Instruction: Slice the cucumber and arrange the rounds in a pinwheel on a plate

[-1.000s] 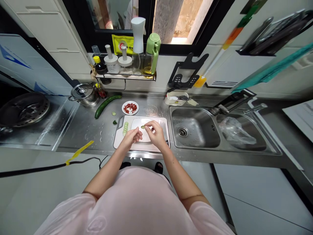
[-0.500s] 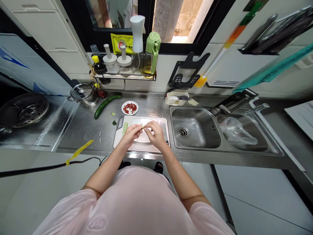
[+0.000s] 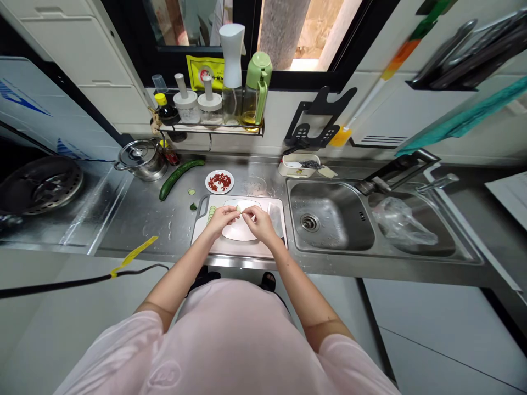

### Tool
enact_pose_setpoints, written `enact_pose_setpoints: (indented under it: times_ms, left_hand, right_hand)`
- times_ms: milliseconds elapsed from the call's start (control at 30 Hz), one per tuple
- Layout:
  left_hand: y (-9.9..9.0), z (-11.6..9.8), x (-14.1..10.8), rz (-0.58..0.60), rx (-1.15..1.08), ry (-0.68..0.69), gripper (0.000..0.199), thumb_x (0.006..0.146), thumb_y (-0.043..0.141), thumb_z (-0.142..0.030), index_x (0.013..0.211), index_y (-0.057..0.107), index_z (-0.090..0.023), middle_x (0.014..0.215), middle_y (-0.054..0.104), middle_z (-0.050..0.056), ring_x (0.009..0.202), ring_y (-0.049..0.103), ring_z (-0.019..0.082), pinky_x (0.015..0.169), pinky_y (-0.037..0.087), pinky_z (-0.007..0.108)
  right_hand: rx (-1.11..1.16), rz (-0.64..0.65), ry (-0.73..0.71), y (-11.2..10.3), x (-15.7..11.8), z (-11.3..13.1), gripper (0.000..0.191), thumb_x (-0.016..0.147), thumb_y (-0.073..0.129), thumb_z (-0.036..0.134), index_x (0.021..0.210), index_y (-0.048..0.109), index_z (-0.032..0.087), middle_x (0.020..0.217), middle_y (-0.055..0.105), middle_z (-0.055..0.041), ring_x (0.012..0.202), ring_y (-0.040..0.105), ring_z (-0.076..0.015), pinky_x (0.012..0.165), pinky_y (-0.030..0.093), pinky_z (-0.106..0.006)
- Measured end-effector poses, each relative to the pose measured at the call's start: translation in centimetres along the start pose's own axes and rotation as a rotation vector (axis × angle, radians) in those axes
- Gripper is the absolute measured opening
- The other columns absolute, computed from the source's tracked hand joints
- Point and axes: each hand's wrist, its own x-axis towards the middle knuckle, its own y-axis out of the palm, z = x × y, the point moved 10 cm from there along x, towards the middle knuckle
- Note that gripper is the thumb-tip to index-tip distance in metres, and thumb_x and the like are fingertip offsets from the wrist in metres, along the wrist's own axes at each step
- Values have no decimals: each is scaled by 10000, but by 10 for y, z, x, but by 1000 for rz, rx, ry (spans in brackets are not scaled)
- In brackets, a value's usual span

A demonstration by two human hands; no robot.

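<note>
Pinching a small pale piece (image 3: pixel 237 208) between their fingertips, the left hand (image 3: pixel 222 219) and right hand (image 3: pixel 258 224) have closed together above the white cutting board (image 3: pixel 247 249).

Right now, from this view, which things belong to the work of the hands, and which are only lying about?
Part of the work: left hand; right hand; small pale piece pinched between them; cucumber slices; cutting board; whole cucumber.

Lying about: steel pot; plate of red flakes; plastic bag.
</note>
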Motion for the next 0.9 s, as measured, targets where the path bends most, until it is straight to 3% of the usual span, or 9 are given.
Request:
enact_pose_setpoints:
  times_ms: [233,500,900]
  left_hand:
    - [-11,37,31,-10,60,-115,376,551,766,-398,796,654,-137,712,637,40,566,499,61,485,335,161]
    - [-21,69,80,-33,110,-193,294,592,747,-331,756,627,-119,618,603,16,476,467,43,441,314,165]
    - [-25,72,112,-102,286,-157,164,674,678,-237,741,563,-139,542,576,-11,437,474,58,463,350,183]
  right_hand:
    - [-56,72,93,25,9,-54,156,825,488,255,838,628,187,794,616,-16,728,533,-133,686,397,-244]
    - [-127,116,184,48,25,-110,160,804,495,216,819,649,174,774,646,-20,724,548,-133,681,384,-227]
    - [-268,141,276,56,40,-134,156,810,501,198,836,654,177,790,663,-40,731,560,-143,685,374,-219]
